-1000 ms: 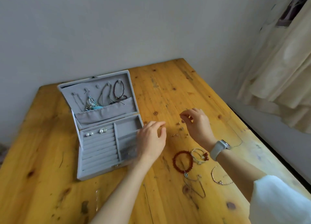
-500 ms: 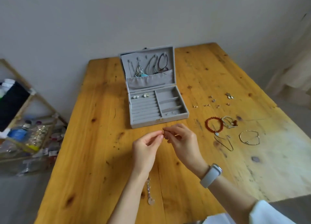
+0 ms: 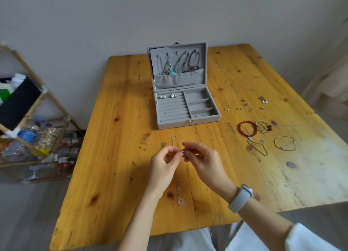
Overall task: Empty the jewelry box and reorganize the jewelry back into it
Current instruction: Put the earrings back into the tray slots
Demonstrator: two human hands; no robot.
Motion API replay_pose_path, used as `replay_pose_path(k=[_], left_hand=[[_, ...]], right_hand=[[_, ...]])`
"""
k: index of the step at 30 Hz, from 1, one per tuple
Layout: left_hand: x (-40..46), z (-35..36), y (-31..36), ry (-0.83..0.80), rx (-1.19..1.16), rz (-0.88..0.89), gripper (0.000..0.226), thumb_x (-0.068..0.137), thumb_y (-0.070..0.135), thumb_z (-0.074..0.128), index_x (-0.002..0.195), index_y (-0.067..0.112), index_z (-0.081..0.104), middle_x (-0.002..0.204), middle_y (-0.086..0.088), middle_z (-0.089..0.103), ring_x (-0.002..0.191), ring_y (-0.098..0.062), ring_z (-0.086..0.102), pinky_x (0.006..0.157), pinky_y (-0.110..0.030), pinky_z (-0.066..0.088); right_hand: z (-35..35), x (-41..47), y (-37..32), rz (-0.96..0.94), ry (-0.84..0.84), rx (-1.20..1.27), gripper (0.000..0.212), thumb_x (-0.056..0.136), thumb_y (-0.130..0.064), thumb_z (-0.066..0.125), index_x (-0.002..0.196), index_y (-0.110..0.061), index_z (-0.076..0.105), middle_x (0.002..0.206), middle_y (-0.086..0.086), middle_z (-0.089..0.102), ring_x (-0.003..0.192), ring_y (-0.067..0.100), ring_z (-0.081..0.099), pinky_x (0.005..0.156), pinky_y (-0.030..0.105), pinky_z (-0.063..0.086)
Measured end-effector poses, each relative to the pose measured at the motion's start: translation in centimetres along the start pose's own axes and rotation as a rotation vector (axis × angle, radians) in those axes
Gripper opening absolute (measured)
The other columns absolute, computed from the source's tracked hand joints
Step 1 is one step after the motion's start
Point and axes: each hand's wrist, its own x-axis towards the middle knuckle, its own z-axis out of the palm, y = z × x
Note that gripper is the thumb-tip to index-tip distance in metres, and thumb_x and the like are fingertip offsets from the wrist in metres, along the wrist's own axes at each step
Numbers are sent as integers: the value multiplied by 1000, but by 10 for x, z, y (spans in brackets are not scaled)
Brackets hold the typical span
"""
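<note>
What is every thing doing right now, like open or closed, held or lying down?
jewelry box: open, lid upright.
pearl earrings: seated in the box's ring rows.
necklaces: hanging inside the lid.
left hand: pinching a small jewelry piece.
right hand: pinching the same piece.
small jewelry piece: held above the table.
red bead bracelet: lying on the table.
wooden table: bearing it all.

No legible text, label, brand or number on anything in view.
</note>
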Motion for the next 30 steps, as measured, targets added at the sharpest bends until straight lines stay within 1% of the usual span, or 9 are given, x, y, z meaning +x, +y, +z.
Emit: replay_pose_path(k=[6, 9, 12, 13, 18, 22, 26, 28, 30], left_hand=[[4, -5, -1, -88, 18, 36, 6, 88, 13, 59, 85, 18, 62, 74, 6, 61, 69, 0, 56, 66, -12, 44], [8, -9, 1, -65, -10, 49, 8, 89, 11, 58, 84, 17, 61, 71, 7, 58, 67, -1, 53, 65, -14, 44], [16, -17, 2, 2, -120, 17, 11, 89, 8, 57, 84, 17, 60, 74, 3, 60, 69, -6, 54, 68, -21, 46], [19, -20, 2, 24, -148, 8, 11, 88, 7, 57, 85, 16, 61, 76, 1, 61, 70, -8, 55, 70, -23, 47], [36, -35, 7, 112, -190, 2, 12, 87, 6, 58, 85, 17, 61, 79, 1, 64, 73, -8, 57, 70, -21, 47], [58, -47, 16, 142, -182, 10, 14, 86, 5, 59, 84, 18, 63, 78, 4, 66, 73, -8, 57, 68, -20, 46], [86, -56, 24, 143, -158, 11, 16, 85, 3, 59, 83, 19, 62, 75, 4, 65, 70, -8, 55, 61, -18, 44], [101, -57, 24, 118, -101, 16, 18, 86, 5, 58, 87, 21, 64, 80, 3, 65, 71, -7, 54, 63, -20, 43], [113, -55, 24, 95, -42, 31, 19, 87, 6, 58, 88, 23, 66, 81, 5, 65, 70, -1, 55, 64, -16, 42]], right_hand=[[-1, 0, -4, -15, -8, -21, 22, 84, -1, 61, 98, -18, 62, 82, -5, 64, 74, 4, 64, 69, 12, 51], [-2, 4, -4, -12, -49, -25, 26, 83, 1, 60, 104, -14, 63, 89, -2, 64, 82, 6, 63, 75, 14, 51], [-7, 10, -4, -40, -51, -95, 30, 83, 8, 55, 106, -10, 64, 90, -8, 58, 88, 6, 60, 78, 14, 50], [-8, 13, -4, -44, -41, -114, 29, 83, 8, 55, 104, -9, 64, 89, -9, 57, 87, 6, 60, 77, 14, 50], [-14, 31, -5, -37, 15, -144, 19, 86, -2, 57, 98, -14, 64, 82, -4, 62, 73, 10, 61, 68, 15, 51], [-16, 51, -7, -78, 24, -187, 16, 87, -8, 59, 99, -16, 65, 80, -12, 59, 73, 6, 58, 68, 14, 47], [-18, 79, -8, -65, 35, -121, 12, 86, -8, 59, 91, -18, 63, 78, -8, 59, 70, 2, 58, 64, 9, 43], [-17, 92, -6, -44, 32, -83, 11, 87, -6, 58, 89, -16, 62, 81, -2, 61, 65, 0, 59, 61, 8, 43], [-16, 104, -3, -33, 35, -68, 11, 87, -5, 58, 87, -15, 62, 84, 0, 61, 65, 0, 60, 62, 10, 45]])
